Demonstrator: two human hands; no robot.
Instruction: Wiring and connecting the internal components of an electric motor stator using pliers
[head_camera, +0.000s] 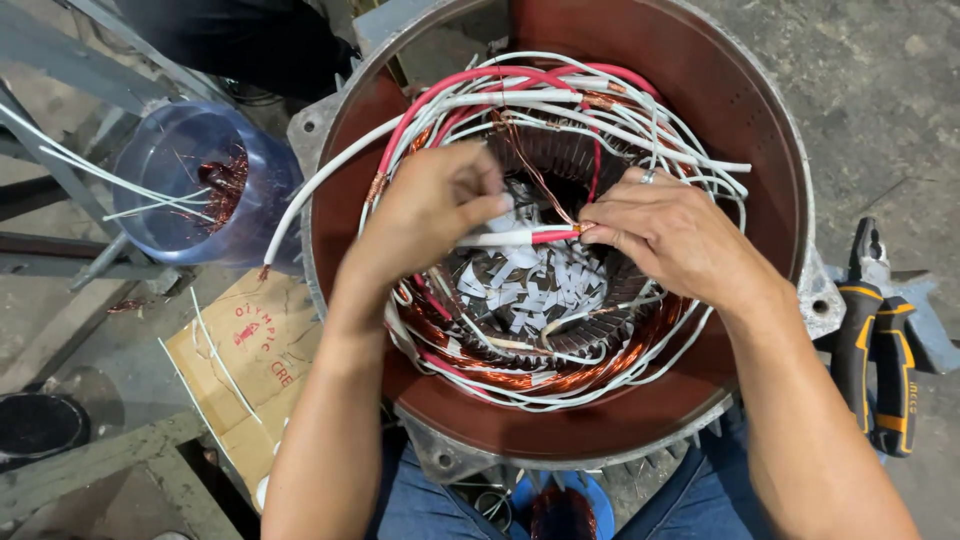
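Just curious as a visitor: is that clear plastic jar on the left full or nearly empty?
Nearly empty. The clear jar holds only a small tangle of copper wire scraps and some white sleeve strands.

Both hands work inside a round motor housing painted red within. The left hand and right hand pinch one white sleeve between them — copper windings and white leads ring it. Pliers lie well right; a clear tub sits left.
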